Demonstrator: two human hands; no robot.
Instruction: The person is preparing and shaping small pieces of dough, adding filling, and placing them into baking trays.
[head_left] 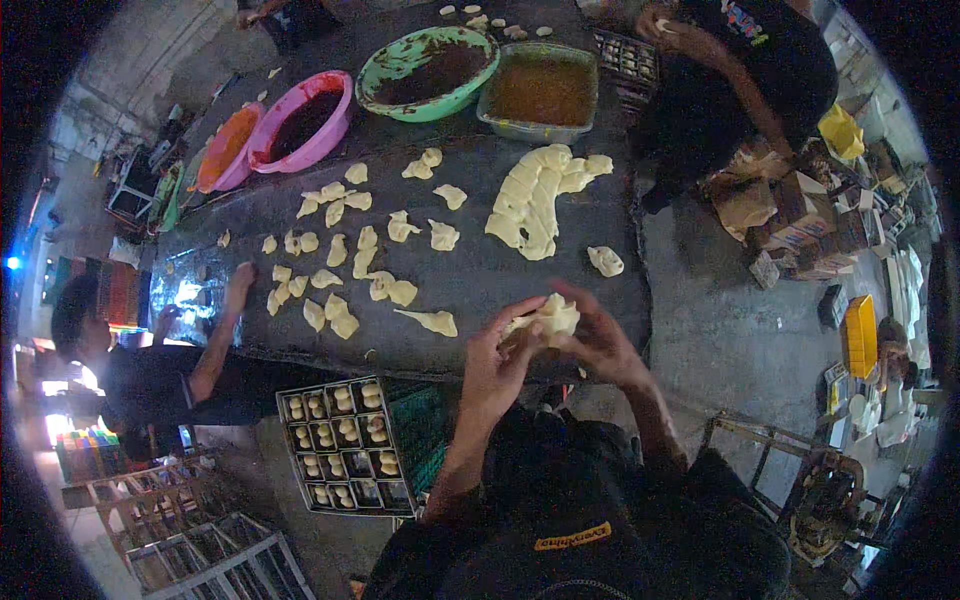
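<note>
Over the near edge of the dark table [480, 290], both my hands are closed around a piece of pale dough [557, 318]. My left hand [497, 350] grips it from the left, and the fingers of my right hand [600, 340], slightly blurred, hold its right side. Just beyond them lies a small dough piece [605, 261] with a dark spot. A large scored slab of dough [528, 200] rests farther off. Leftward, several torn dough pieces [403, 227] are scattered, the nearest being a long flat one [432, 322].
Along the far side stand a green basin [373, 95] with dark filling, a clear tub [590, 118] with brown filling and pink basins [340, 110]. Co-workers stand at left [150, 375] and far right [750, 90]. A tray of dough balls [320, 435] sits below the table edge. Boxes [805, 230] are at right.
</note>
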